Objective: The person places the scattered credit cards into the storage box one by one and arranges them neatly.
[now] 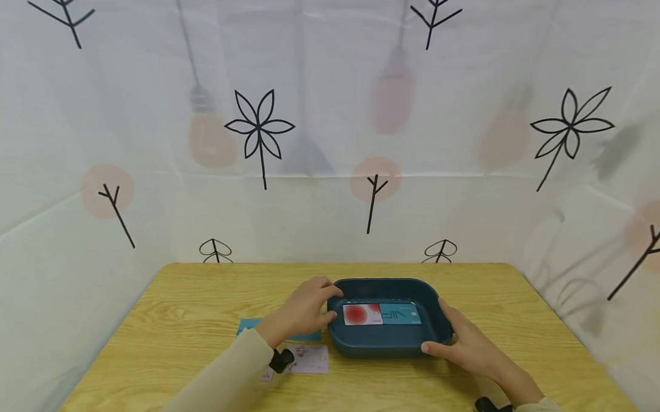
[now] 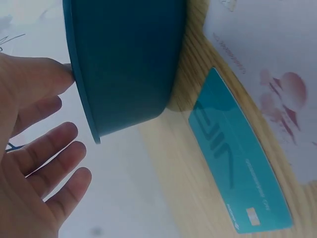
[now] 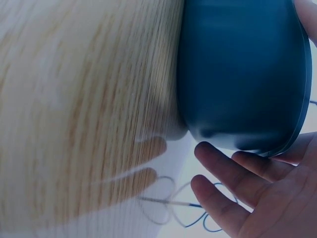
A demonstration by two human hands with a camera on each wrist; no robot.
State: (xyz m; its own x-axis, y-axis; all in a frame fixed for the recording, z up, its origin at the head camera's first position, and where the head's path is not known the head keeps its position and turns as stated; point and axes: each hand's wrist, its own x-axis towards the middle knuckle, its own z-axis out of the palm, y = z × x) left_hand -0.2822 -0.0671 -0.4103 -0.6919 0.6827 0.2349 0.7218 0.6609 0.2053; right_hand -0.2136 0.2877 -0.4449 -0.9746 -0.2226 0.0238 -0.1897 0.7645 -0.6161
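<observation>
White patterned backdrop (image 1: 320, 224) behind wood-grain worktop (image 1: 202, 295). Dark teal tray (image 1: 379, 351) sits right of centre; white-and-red card (image 1: 361, 314) left, teal VIP card (image 1: 402, 314) right inside it. Left hand (image 1: 308, 305) at left rim, fingers spread; right hand (image 1: 468, 340) at right end, also spread. Second teal card (image 2: 237, 153), pale floral card (image 1: 310, 359) left of tray.

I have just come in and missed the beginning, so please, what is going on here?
Someone is using both hands on a dark blue tray: the left hand touches its left rim, and the right hand is at its right end. Inside it lie a red-and-white card and a teal VIP card. Left of it, another teal card and a pale pink card lie on the table.
</observation>
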